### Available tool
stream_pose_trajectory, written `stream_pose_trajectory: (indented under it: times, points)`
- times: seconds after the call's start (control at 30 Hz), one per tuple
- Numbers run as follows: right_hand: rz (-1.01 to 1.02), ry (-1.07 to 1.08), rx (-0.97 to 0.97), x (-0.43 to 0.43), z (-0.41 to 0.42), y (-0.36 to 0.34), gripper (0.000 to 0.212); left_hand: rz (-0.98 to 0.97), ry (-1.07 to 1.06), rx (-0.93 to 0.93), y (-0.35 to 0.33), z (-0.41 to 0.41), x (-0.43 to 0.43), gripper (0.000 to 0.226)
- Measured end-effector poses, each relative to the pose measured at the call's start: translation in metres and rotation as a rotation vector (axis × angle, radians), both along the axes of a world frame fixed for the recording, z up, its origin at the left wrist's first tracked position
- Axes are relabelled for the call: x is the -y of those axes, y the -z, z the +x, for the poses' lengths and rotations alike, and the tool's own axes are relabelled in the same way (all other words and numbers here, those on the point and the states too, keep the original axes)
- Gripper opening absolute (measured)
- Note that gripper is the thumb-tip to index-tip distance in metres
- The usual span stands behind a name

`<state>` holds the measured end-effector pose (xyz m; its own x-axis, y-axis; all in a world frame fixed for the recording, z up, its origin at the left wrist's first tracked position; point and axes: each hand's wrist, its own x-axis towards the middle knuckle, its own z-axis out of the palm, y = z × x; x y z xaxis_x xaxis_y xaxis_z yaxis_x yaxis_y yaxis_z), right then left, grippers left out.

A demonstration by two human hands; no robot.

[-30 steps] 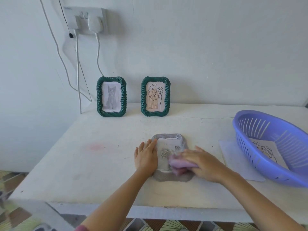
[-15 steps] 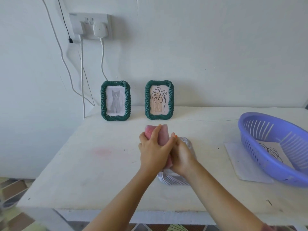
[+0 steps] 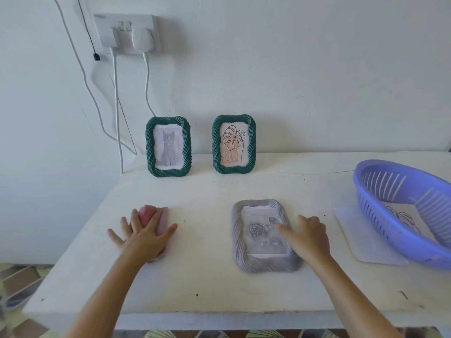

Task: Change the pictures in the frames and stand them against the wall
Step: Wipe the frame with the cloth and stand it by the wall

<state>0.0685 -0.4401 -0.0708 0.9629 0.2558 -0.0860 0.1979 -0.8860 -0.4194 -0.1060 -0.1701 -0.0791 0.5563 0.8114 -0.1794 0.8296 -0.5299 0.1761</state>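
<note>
Having been carried left off the grey frame (image 3: 238, 240), the pink cloth (image 3: 161, 217) is pressed under the spread left hand (image 3: 146, 236), while the frame, flat on the table (image 3: 207, 276), is touched by the relaxed right hand (image 3: 308, 234), so wiping is judged done.

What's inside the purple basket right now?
A white sheet with a leaf line drawing lies on the floor of the purple basket. Its near wall covers the sheet's lower part, so anything else there cannot be seen.

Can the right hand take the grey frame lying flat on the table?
Probably yes. The right hand touches the grey frame at its right side, nothing lies on it, and the left hand rests on the pink cloth, apart.
</note>
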Motion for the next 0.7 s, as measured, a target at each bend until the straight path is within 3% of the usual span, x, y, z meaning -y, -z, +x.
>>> stream_pose_trajectory:
  times: [0.13, 0.23, 0.33, 0.4, 0.57, 0.7]
  points:
    - [0.003, 0.019, 0.007, -0.003, -0.003, 0.004, 0.048, 0.107, -0.053, 0.233, -0.014, 0.024, 0.038, 0.068]
    - [0.071, 0.057, -0.024, -0.006, 0.0, 0.004, 0.034, -0.054, 0.154, 0.278, -0.014, 0.052, 0.093, 0.051]
    - [0.158, 0.098, -0.078, -0.005, 0.003, 0.001, 0.048, -0.166, 0.259, 0.258, -0.003, 0.071, 0.128, 0.037]
    - [0.253, 0.112, -0.127, -0.002, 0.006, 0.002, 0.047, -0.213, 0.226, 0.289, -0.002, 0.077, 0.136, 0.037]
    - [0.734, 0.168, -0.435, 0.007, 0.013, -0.003, 0.01, -0.494, 0.068, 0.444, -0.003, 0.081, 0.13, 0.033]
    - [0.87, 0.12, -0.644, 0.009, 0.011, -0.018, 0.015, -0.915, -0.055, 0.808, -0.021, 0.08, 0.128, 0.047]
